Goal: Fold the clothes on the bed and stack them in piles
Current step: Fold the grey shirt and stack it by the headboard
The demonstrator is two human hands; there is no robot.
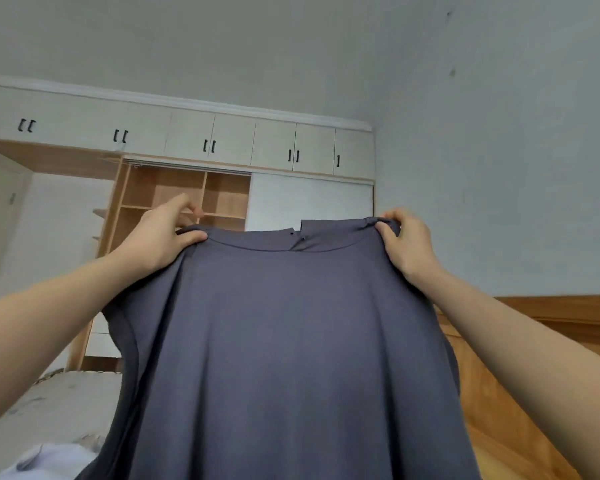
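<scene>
Wardrobe with bare open shelves at the far wall, bed down left. Both hands, left and right, grasp the grey shirt by its shoulders, blocking the middle; white cloth near left.

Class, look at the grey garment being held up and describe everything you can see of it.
The grey garment is plain, slate-coloured, of soft, smooth fabric with a round banded neckline that has a small notch. It hangs unfolded in the air, falling in loose vertical folds. The left hand and right hand pinch its shoulders. Its hem is out of view.
</scene>
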